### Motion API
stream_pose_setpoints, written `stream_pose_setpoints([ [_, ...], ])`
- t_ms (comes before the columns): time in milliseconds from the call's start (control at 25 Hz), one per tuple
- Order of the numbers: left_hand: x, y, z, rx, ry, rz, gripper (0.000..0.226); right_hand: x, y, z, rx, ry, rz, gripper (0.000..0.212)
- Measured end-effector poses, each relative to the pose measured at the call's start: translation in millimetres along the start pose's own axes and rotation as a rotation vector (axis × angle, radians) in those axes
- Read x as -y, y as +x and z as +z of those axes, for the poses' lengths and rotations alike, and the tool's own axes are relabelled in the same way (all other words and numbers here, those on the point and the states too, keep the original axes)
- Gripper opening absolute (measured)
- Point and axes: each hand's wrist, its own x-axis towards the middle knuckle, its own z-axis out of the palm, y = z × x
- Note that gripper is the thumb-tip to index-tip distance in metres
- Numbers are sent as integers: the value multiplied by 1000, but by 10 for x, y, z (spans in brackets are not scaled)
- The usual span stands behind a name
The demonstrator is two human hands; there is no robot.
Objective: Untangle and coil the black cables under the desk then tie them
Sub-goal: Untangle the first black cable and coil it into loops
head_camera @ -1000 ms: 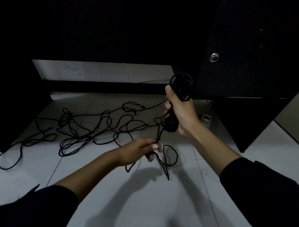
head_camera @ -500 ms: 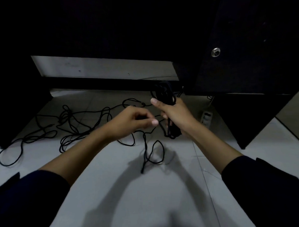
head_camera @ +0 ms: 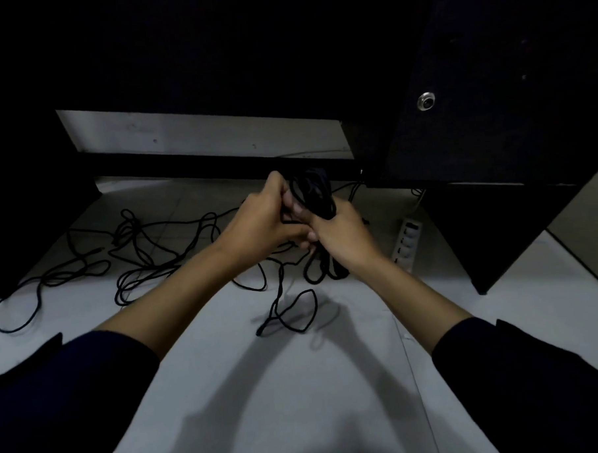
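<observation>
The dark underside of the black wooden table [head_camera: 490, 81] is swallowing the upper picture, its detail lost in shadow. Loose black thin cable [head_camera: 148, 253] is sprawling in tangled loops across the pale tiled floor [head_camera: 297, 380]. The right hand [head_camera: 342, 238] is gripping a coiled bundle of black cable [head_camera: 315, 194], fingers wrapped around it. The left hand [head_camera: 263, 221] is pinching a strand against that bundle. A white power strip [head_camera: 407, 244] is lying just beside the right wrist, its markings unreadable.
</observation>
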Motion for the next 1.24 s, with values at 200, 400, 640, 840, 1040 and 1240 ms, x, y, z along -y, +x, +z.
stream_pose_setpoints([
  [200, 143, 27, -96, 304, -229, -91, 38, 87, 14, -66, -25, -38, 53, 28],
  [400, 342, -88, -224, 350, 46, -122, 17, 93, 0, -197, -11, -38, 51, 27],
  [640, 55, 44, -230, 106, -362, -87, 17, 72, -41, -119, 149, -27, -56, 9],
  [840, -162, 126, -53, -63, -751, -334, 18, 44, -86, -24, 169, 54, -58, 13],
  [1040, -244, 166, -38, -103, -1071, -445, 20, -6, -87, 42, 117, 119, 30, 19],
  [1240, -247, 152, 1, -148, -1197, -457, 21, -14, -99, 85, 109, 141, 2, 17],
])
